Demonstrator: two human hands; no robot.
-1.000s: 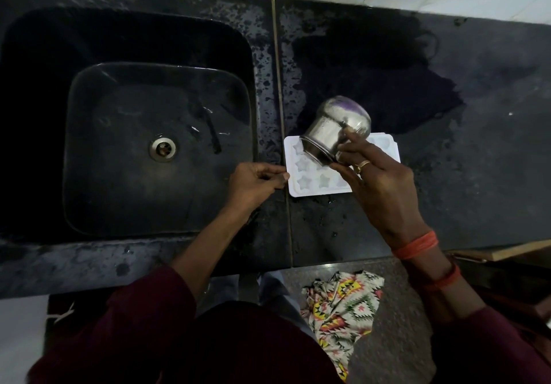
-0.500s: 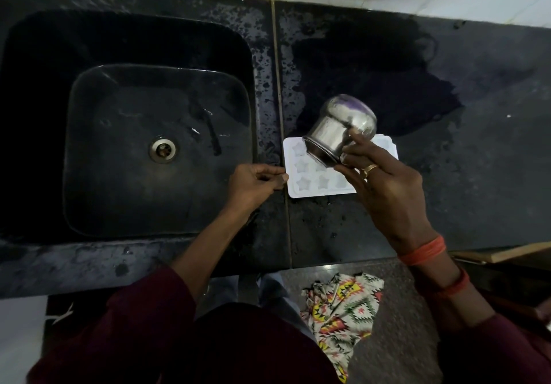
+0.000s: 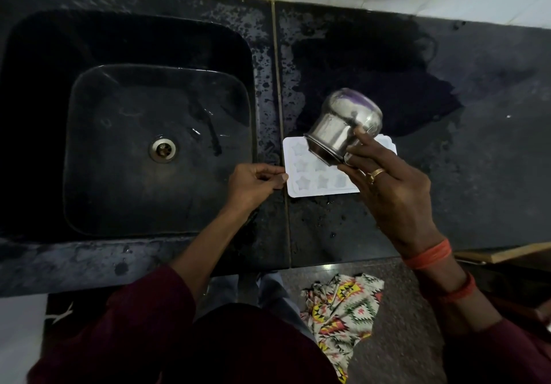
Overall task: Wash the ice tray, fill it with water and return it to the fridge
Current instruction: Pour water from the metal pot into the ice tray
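Filling looks to be the step in hand. The white star-mould ice tray (image 3: 301, 172) lies flat on the black counter (image 3: 477, 175), just right of the sink (image 3: 119, 145). The left hand (image 3: 253, 185) pinches its left edge. The right hand (image 3: 393, 192) grips a small steel pot (image 3: 343, 127) tipped over the tray. In this dim light I can't make out any stream. Next, the pour needs to move steadily across the remaining moulds, and then the tray needs a level lift.

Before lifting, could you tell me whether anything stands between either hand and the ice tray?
The left hand pinches the ice tray by its left edge, nothing between; the right hand holds a tilted steel pot above it.
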